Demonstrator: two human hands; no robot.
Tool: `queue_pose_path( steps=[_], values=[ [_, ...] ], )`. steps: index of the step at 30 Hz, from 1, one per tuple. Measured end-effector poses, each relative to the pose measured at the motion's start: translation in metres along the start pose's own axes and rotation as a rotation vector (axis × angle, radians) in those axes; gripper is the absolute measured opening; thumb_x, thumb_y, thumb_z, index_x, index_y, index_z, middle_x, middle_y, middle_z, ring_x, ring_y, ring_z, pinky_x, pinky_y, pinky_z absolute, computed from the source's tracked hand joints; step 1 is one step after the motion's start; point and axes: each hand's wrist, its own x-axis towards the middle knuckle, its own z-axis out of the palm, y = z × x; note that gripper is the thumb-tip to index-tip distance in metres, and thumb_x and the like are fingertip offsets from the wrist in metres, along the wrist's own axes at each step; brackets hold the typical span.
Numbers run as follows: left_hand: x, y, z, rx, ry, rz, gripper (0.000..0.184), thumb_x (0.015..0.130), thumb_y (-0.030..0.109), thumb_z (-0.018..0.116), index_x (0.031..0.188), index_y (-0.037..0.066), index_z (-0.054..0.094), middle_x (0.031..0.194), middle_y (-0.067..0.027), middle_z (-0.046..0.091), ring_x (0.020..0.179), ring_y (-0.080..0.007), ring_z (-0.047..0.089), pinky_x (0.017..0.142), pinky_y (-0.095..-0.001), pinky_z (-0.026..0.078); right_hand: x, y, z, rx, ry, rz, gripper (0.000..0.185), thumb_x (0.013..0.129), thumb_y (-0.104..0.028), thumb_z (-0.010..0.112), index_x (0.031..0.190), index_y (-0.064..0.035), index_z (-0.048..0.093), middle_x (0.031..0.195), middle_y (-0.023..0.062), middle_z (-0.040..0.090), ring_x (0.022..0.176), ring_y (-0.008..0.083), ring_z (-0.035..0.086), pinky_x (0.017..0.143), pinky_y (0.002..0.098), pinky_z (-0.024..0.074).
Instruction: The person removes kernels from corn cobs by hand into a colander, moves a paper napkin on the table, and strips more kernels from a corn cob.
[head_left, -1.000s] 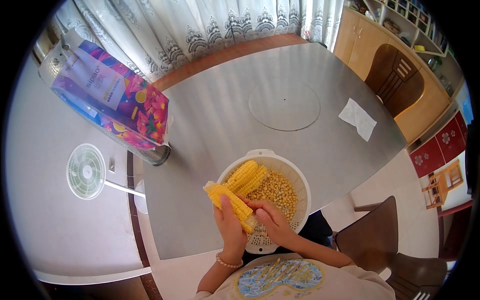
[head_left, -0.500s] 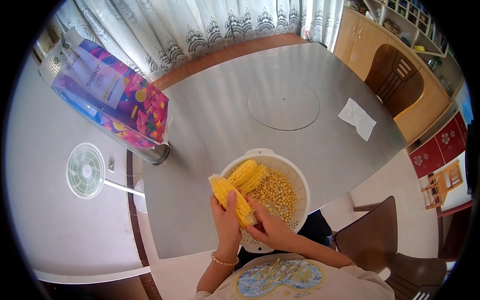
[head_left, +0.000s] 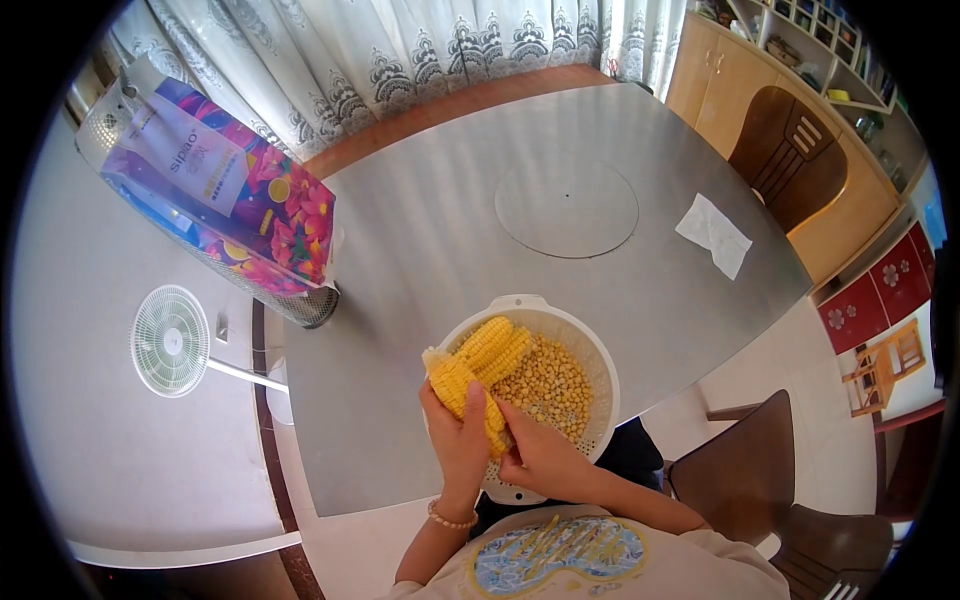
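Left hand (head_left: 460, 445) grasps the cob (head_left: 450, 378), slanted forward-left — right hand (head_left: 545, 457) touching its near end, grip unclear

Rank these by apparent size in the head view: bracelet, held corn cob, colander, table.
Largest to smallest:
1. Table
2. Colander
3. Held corn cob, though partly covered
4. Bracelet

The desk (head_left: 400, 240) looks smooth, with a satin sheen; at its near edge, matt plastic colander (head_left: 602, 375); at its left, glossy plastic bag (head_left: 225, 185); beyond it, cloth curtain (head_left: 450, 45)
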Motion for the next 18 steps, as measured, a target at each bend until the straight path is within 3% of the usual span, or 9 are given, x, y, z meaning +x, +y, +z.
queue_pose_path(
  steps=[4, 6, 7, 9, 10, 12, 15, 18],
  values=[
    [0.001, 0.002, 0.001, 0.029, -0.001, 0.017, 0.048, 0.09, 0.023, 0.056, 0.124, -0.004, 0.036, 0.111, -0.0157, 0.05, 0.102, -0.0213, 0.05, 0.089, -0.0323, 0.04, 0.001, 0.005, 0.014, -0.034, 0.169, -0.099, 0.066, 0.073, -0.006, 0.055, 0.133, 0.0024, 0.029, 0.092, 0.0221, 0.057, 0.08, 0.0359, 0.058, 0.071, 0.039, 0.047],
    [0.006, -0.006, -0.002, -0.024, -0.026, -0.083, 0.047, 0.09, 0.024, 0.055, 0.124, -0.004, 0.037, 0.111, -0.0152, 0.051, 0.101, -0.021, 0.051, 0.088, -0.0321, 0.041, 0.002, -0.003, 0.003, 0.03, -0.068, 0.295, 0.058, 0.079, -0.005, 0.05, 0.133, -0.0014, 0.031, 0.108, 0.0238, 0.054, 0.092, 0.036, 0.059, 0.078, 0.0411, 0.0473],
    [0.006, -0.006, -0.003, -0.024, -0.024, -0.083, 0.047, 0.09, 0.024, 0.055, 0.124, -0.004, 0.037, 0.111, -0.0152, 0.051, 0.101, -0.021, 0.051, 0.088, -0.0321, 0.041, 0.0, 0.001, 0.002, 0.03, -0.069, 0.294, 0.058, 0.079, -0.005, 0.05, 0.133, -0.0014, 0.031, 0.108, 0.0238, 0.054, 0.092, 0.036, 0.059, 0.078, 0.0411, 0.0473],
    [0.006, -0.004, -0.003, -0.056, 0.011, -0.064, 0.046, 0.09, 0.025, 0.055, 0.122, -0.004, 0.039, 0.111, -0.0147, 0.051, 0.099, -0.0205, 0.052, 0.086, -0.0314, 0.042, -0.002, 0.014, 0.002, 0.269, -0.013, 0.116, 0.05, 0.083, -0.008, 0.052, 0.131, -0.0042, 0.037, 0.096, 0.0163, 0.059, 0.083, 0.0243, 0.061, 0.073, 0.0334, 0.0487],
    [0.007, -0.003, -0.004, -0.056, 0.01, -0.064, 0.046, 0.09, 0.025, 0.055, 0.122, -0.004, 0.039, 0.111, -0.0147, 0.051, 0.099, -0.0205, 0.052, 0.086, -0.0314, 0.042, -0.003, 0.016, 0.004, 0.269, -0.012, 0.116, 0.05, 0.083, -0.008, 0.052, 0.131, -0.0042, 0.037, 0.096, 0.0163, 0.059, 0.083, 0.0243, 0.061, 0.073, 0.0334, 0.0487],
    [0.009, -0.001, -0.005, -0.034, 0.073, -0.098, 0.044, 0.091, 0.025, 0.054, 0.121, -0.004, 0.04, 0.11, -0.0145, 0.051, 0.098, -0.0198, 0.052, 0.085, -0.031, 0.043, -0.004, 0.019, 0.008, 0.479, 0.004, 0.046, 0.044, 0.086, -0.007, 0.054, 0.127, -0.0002, 0.041, 0.087, 0.0067, 0.056, 0.075, 0.0099, 0.055, 0.066, 0.0246, 0.0458],
    [0.01, -0.001, -0.006, -0.052, 0.073, -0.103, 0.044, 0.09, 0.025, 0.055, 0.12, -0.004, 0.04, 0.109, -0.0141, 0.051, 0.097, -0.0194, 0.052, 0.084, -0.0308, 0.043, -0.005, 0.011, 0.007, 0.315, -0.04, 0.036, 0.045, 0.087, -0.013, 0.058, 0.126, 0.0025, 0.042, 0.083, 0.004, 0.056, 0.075, 0.0087, 0.055, 0.064, 0.0234, 0.0458],
    [0.006, 0.002, -0.002, -0.009, 0.056, -0.031, 0.046, 0.089, 0.025, 0.057, 0.121, -0.003, 0.039, 0.109, -0.0142, 0.052, 0.097, -0.0196, 0.052, 0.084, -0.0311, 0.043, -0.003, 0.011, 0.005, 0.341, -0.029, 0.105, 0.047, 0.085, -0.015, 0.062, 0.123, 0.0045, 0.042, 0.083, 0.0046, 0.058, 0.071, 0.009, 0.055, 0.062, 0.0224, 0.0458]
  ],
)
